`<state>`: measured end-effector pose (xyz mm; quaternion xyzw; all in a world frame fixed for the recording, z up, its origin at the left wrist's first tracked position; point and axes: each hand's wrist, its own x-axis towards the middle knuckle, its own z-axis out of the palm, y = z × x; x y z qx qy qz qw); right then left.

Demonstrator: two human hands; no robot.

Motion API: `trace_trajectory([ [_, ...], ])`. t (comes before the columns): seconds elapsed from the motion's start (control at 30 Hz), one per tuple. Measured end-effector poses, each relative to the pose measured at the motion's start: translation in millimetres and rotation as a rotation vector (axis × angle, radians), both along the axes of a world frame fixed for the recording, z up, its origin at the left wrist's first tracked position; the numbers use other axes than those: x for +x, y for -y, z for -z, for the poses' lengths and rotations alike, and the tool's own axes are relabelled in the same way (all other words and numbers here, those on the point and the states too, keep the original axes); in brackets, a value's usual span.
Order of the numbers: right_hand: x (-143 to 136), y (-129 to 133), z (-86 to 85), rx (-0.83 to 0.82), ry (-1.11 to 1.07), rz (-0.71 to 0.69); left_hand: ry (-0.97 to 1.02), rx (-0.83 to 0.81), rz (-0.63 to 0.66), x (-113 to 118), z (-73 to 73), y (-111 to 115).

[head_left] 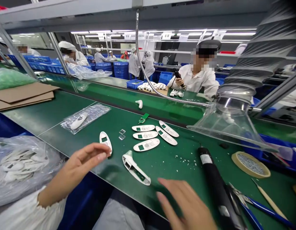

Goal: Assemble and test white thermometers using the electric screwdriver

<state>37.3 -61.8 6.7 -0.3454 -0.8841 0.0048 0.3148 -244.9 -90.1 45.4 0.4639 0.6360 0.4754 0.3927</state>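
My left hand [90,158] is at the near table edge, its thumb and fingers closed on the lower end of a white plastic cover [104,139] with a square window. My right hand [183,203] is open, thumb and fingers apart, with nothing in it. Between the hands lies a white device housing [135,169], its hollow side up and a green board inside. Beyond it several white oval covers [146,145] lie in two groups. Two small clear windows [122,137] and a green circuit board [143,118] are near them.
A black electric screwdriver [210,172], blue-handled pliers [253,204], a pick [267,198] and a tape roll holding screws [250,164] lie on the right. A clear extraction hood [231,121] hangs above. A bag of white parts [18,166] is left. A co-worker [198,76] sits opposite.
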Motion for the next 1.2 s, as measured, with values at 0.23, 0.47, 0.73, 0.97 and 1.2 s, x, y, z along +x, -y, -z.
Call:
trace_trajectory([
  [0.23,-69,-8,19.9,-0.554,-0.019,0.154,0.459,-0.185,0.096,28,51.9,27],
  [0.47,-62,35,20.2,-1.29,-0.701,0.092,0.806,-0.121,0.366,69,57.2,23],
  [0.73,-51,55,34.5,-1.388,-0.856,0.113,0.795,-0.166,0.47,105,56.6,12],
  [0.97,-44,56,37.6,-1.428,-0.94,0.1,0.798,-0.201,0.474,112,60.0,10],
  [1.2,-38,51,35.5,-1.449,-0.823,0.089,0.771,-0.181,0.535,112,59.6,7],
])
